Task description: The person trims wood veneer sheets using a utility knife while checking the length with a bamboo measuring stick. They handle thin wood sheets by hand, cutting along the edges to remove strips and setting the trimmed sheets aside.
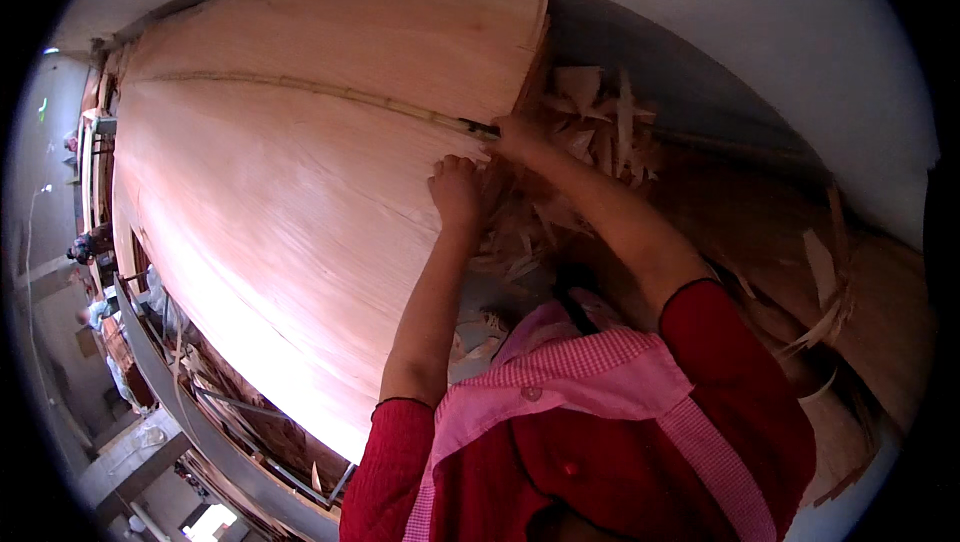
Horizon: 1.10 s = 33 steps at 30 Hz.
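A wide stack of pale wood veneer sheets spreads out before me. Across its top lies a long, thin bamboo stick with a black end toward me. My right hand is closed round that end, near the right edge of the stack. Just left of and nearer than it, my left hand rests on the top sheet close to its edge, fingers curled in. Whatever those fingers may hold is hidden.
Torn veneer scraps are heaped beside the stack on the right. More brown veneer lies at far right, with curled strips. A pale wall rises behind. At left, a curved grey rail borders more scraps, and people are farther off.
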Each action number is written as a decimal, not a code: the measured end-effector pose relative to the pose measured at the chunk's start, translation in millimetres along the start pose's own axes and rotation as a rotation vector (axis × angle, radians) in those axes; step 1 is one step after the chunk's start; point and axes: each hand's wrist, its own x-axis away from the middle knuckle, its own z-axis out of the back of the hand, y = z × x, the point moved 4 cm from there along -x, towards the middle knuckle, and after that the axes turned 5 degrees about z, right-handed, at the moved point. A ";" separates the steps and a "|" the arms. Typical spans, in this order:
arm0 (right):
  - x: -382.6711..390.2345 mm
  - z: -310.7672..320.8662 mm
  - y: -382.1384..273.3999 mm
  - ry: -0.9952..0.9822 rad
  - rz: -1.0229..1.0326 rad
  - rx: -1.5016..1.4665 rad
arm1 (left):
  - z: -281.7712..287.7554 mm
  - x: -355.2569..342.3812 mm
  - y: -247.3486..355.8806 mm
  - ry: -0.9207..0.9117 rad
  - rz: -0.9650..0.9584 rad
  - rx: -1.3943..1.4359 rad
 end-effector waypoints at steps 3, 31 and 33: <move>2.0 -5.8 -5.4 0.028 0.007 -0.009 | -13.8 5.1 0.2 -0.032 -0.010 -0.012; 11.3 -13.6 -4.1 0.303 0.280 0.017 | -36.6 52.6 -20.7 -0.146 -0.363 -0.201; 13.3 -14.5 -2.7 0.127 0.055 0.065 | -25.8 59.4 -26.2 -0.203 -0.340 -0.184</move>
